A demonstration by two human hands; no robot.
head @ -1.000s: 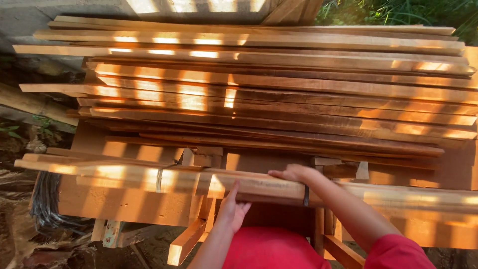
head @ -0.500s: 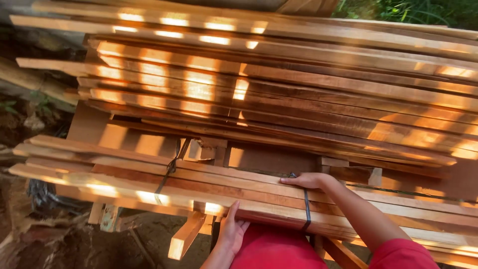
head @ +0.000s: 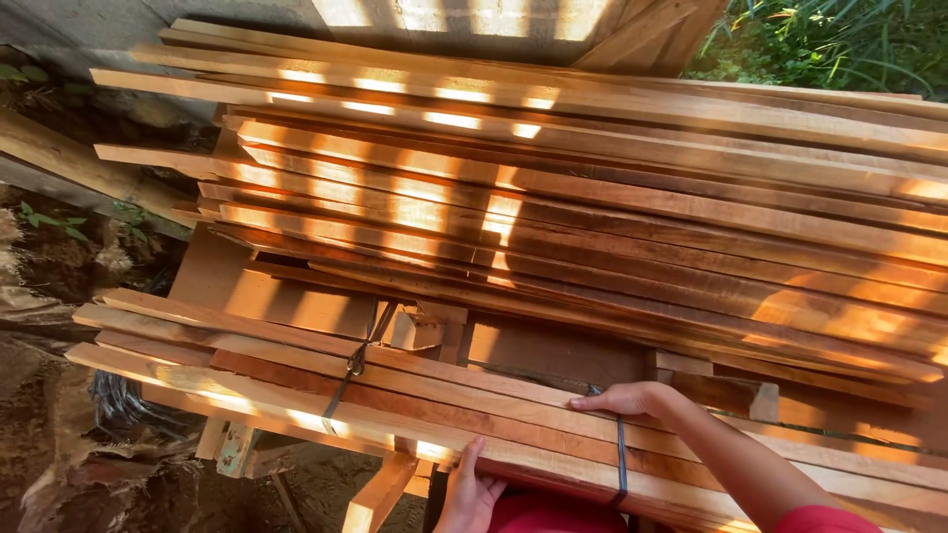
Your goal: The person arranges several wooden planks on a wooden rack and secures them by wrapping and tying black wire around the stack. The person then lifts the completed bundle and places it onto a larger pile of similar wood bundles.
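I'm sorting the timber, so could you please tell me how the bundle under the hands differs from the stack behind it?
The tied bundle is bound by dark straps; the loose stack shows none. The bundle is smaller and nearer, with the right hand on top and the left hand at its near edge; the stack is untouched. Both are long reddish boards.

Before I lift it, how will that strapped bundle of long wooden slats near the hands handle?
The strapped bundle of long reddish wooden slats probably stays stiff but heavy: many slats, two dark straps. Its length overhangs the bench, so it may tip. The right hand rests on top; left fingers grip the edge.
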